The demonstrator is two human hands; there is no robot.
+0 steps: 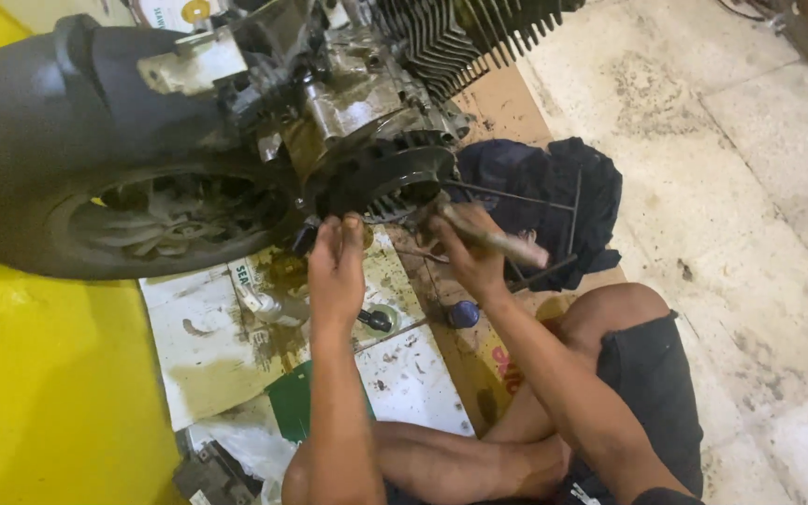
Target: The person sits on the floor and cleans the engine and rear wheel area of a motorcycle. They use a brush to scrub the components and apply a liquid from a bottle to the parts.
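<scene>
The person is sitting on the floor, both hands working at the underside of the engine (367, 103), which is lying beside the wheel (142, 220). The right hand (469, 252) is closing around a wooden-handled tool (502, 243). The tool's long axis is running from lower right, at the free handle end, up and left toward the dark round fan cover (385, 178); its working tip is hidden near the cover's lower edge. The left hand (337, 266) is reaching up with fingers extended, fingertips touching or just under the engine at the cover's lower left; whether it is gripping anything cannot be told. The cover is sitting directly above both hands, the left hand being the nearer. A dark cloth (554, 201) is lying to the right on cardboard (507, 108); stained sheets (208, 337) are lying beneath the forearms.
</scene>
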